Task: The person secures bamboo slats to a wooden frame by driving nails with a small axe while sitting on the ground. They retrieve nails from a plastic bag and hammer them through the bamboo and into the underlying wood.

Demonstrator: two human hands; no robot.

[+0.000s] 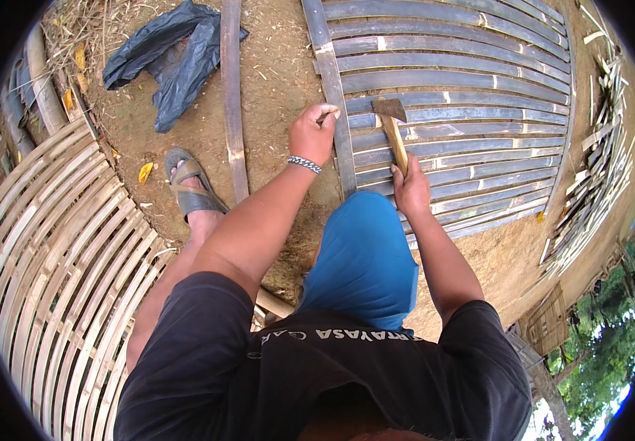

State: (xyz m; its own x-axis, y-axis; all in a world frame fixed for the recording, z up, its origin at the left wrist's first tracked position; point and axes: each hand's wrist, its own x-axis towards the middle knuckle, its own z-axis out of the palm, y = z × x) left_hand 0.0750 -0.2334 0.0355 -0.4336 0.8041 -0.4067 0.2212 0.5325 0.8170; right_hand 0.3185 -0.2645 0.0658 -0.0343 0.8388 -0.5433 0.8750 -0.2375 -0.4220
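Observation:
My right hand (411, 188) is wrapped round the pale wooden handle of a small hatchet (394, 140). Its dark, flared metal head lies over a panel of split bamboo slats (464, 81). Fingers curled and pinched, my left hand (311, 134) is at the dark upright bamboo strip (338, 110) along the panel's left side. Whatever the pinch may hold is too small to make out. A chain bracelet circles my left wrist.
Left of the panel, a loose bamboo strip (233, 110) lies on bare soil beside a crumpled black plastic bag (178, 55). A lighter slatted bamboo panel (60, 272) fills the lower left. Thin split pieces (597, 176) are heaped at the right. My sandalled foot (192, 187) stands on the ground.

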